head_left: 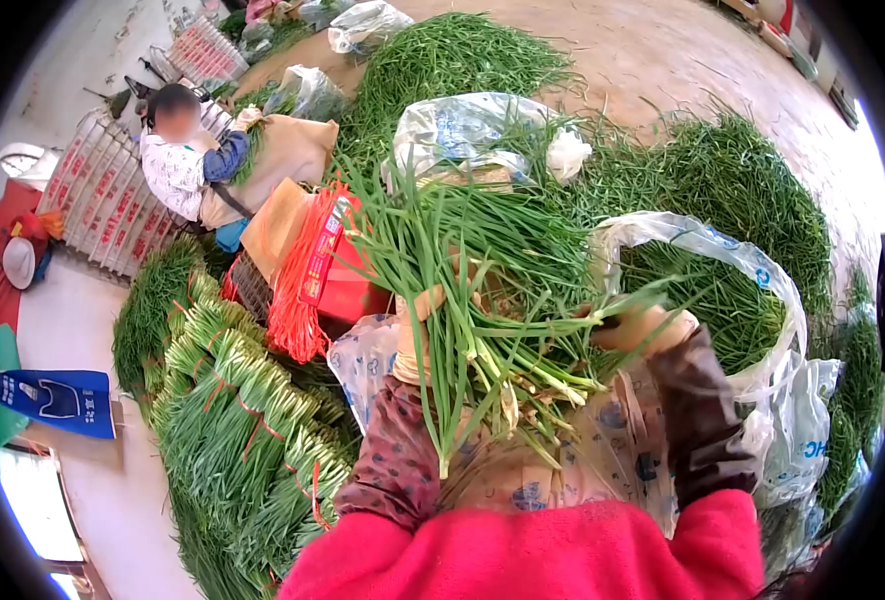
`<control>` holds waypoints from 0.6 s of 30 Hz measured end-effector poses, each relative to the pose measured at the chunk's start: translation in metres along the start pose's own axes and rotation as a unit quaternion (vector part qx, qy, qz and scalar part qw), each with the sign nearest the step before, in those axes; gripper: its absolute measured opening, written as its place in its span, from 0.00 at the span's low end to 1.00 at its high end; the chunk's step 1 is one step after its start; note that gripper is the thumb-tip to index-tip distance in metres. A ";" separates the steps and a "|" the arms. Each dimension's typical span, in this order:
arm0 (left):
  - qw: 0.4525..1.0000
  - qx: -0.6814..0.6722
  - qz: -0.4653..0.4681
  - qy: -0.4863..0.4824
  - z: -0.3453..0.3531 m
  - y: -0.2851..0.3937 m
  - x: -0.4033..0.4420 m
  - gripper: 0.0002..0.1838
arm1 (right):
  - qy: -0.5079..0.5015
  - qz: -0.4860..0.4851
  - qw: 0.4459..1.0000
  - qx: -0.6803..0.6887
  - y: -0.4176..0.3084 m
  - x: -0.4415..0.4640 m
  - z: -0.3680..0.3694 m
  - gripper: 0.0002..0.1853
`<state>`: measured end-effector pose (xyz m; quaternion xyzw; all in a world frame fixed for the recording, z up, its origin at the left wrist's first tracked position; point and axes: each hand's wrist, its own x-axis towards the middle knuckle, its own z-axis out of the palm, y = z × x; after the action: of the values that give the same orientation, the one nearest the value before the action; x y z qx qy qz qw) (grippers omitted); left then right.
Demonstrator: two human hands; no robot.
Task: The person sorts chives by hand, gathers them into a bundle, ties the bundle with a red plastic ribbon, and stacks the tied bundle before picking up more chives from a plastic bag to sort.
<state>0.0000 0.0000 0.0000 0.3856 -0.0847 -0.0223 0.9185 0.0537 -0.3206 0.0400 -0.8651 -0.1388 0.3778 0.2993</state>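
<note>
My left hand (418, 325), in a tan glove, is closed around a loose bunch of garlic chives (453, 300) with long green leaves and pale stem ends. The bunch fans out over my lap, hiding part of the fingers. To its right, my right hand (651, 330), also gloved, is slightly blurred. Its fingers are curled, and a few stalks run to them from the bunch. Beneath the stems, a patterned plastic apron (603, 450) covers my lap.
Tied chive bundles (253, 430) are stacked at the left, beside red plastic ties (303, 270). An open plastic bag (778, 280) of greens stands at the right. Loose greens (453, 65) lie heaped ahead. Another person (178, 170) sits at the upper left, holding greens.
</note>
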 end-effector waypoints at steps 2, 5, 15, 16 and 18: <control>0.983 -0.022 -0.128 0.127 0.008 0.003 0.004 0.25 | 0.027 0.001 0.997 0.073 0.009 0.000 -0.010 0.19; 0.992 0.023 -0.073 0.099 -0.029 0.016 0.017 0.21 | 0.065 -0.106 0.884 0.450 0.038 0.060 -0.006 0.20; 0.986 -0.100 -0.109 0.080 -0.012 0.019 0.002 0.20 | -0.092 -0.435 0.563 0.697 0.015 0.040 0.004 0.40; 0.986 -0.086 -0.118 0.080 -0.048 0.017 -0.004 0.19 | -0.063 -0.383 0.584 0.713 0.016 0.041 0.014 0.40; 0.978 -0.140 -0.135 0.070 -0.073 0.012 -0.013 0.21 | -0.005 -0.226 0.641 0.733 0.018 0.041 0.032 0.35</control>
<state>-0.0008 0.0614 -0.0436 0.2622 0.0369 -0.1307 0.9554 0.0582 -0.3024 -0.0118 -0.3015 -0.0092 0.2809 0.9111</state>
